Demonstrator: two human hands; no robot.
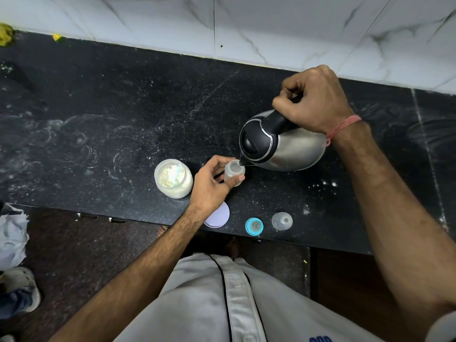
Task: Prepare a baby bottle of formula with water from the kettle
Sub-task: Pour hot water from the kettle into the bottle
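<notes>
A small clear baby bottle (234,172) stands uncapped on the black counter (123,124), and my left hand (214,184) grips it from the left. My right hand (314,102) is closed around the black handle of a steel kettle (291,149). The kettle is tilted to the left, its spout right over the bottle's mouth. To the left of the bottle stands an open jar of white formula powder (173,178) with a pale blue scoop in it. The blue teat ring (254,226) and a clear cap (282,220) lie near the counter's front edge.
A round pale lid (219,216) lies at the front edge, partly under my left wrist. White marble wall tiles (271,28) run behind the counter. Crumpled cloth (12,233) and a shoe (19,290) are on the floor at the left.
</notes>
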